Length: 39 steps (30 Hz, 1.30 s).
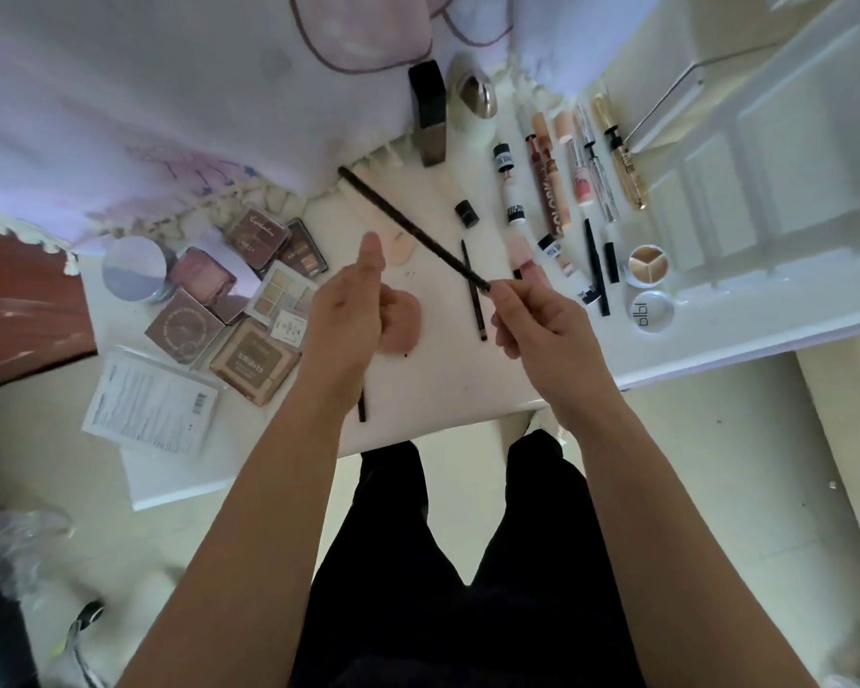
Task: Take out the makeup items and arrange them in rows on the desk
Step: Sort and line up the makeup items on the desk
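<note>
Head view: right hand (537, 325) fingers pinch the low end of a dark pencil (413, 228), thin, matte, straight, slanting to 10 o'clock over the desk (433, 389) centre. Left hand (353, 305) is curled, thumb up; whether it holds anything, can't tell. Step, prob.: placing the pencil. Next: lay it parallel w/ the slim liners (593, 255) at 2 o'clock. Boxy, glossy palettes (254, 360) sit piled at 9.

Desk left: palettes (249, 300) clustered, touching; round tin (135, 268) just left of them.
Left front corner: flat packet (150, 404).
Desk right: tubes (567, 181) side by side; two pots (649, 263) at the row's right front.
Centre: loose pencil (473, 290) on desk (443, 379); raised pencil (408, 225) slants above it, in right hand (542, 320).
</note>
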{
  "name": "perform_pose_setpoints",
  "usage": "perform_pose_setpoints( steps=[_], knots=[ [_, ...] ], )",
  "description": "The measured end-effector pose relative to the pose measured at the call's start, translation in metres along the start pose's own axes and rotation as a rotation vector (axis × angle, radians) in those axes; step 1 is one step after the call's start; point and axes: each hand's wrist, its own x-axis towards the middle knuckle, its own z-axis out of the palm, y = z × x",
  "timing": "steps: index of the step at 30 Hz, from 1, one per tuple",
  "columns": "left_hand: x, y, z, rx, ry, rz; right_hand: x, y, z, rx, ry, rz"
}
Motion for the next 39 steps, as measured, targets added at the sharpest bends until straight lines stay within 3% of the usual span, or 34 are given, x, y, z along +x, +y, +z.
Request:
perform_pose_setpoints(
  steps=[3,10,14,18,21,23,30,39],
  knots=[
    [-0.032,0.030,-0.003,-0.351,-0.096,-0.038,-0.022,-0.017,-0.011,0.143,-0.096,0.026],
    [-0.101,0.114,-0.005,-0.713,-0.158,0.042,-0.061,-0.118,-0.016,0.943,-0.120,0.051],
    [-0.138,0.141,-0.002,-0.803,-0.147,0.117,-0.088,-0.154,-0.018,0.886,0.026,-0.090],
    [-0.135,0.173,-0.042,-1.094,-0.001,0.199,-0.093,-0.181,-0.069,1.126,0.195,-0.183],
    [-0.131,0.176,-0.087,-1.061,0.132,0.308,-0.103,-0.180,-0.112,1.035,0.343,-0.260],
    [-0.135,0.167,-0.096,-0.986,0.128,0.314,-0.111,-0.176,-0.117,0.954,0.332,-0.260],
    [-0.158,0.164,-0.053,-0.872,-0.110,0.236,-0.118,-0.185,-0.089,0.876,0.095,-0.157],
    [-0.179,0.166,-0.044,-1.002,-0.450,0.205,-0.111,-0.167,-0.077,0.701,0.045,-0.143]
  ],
)
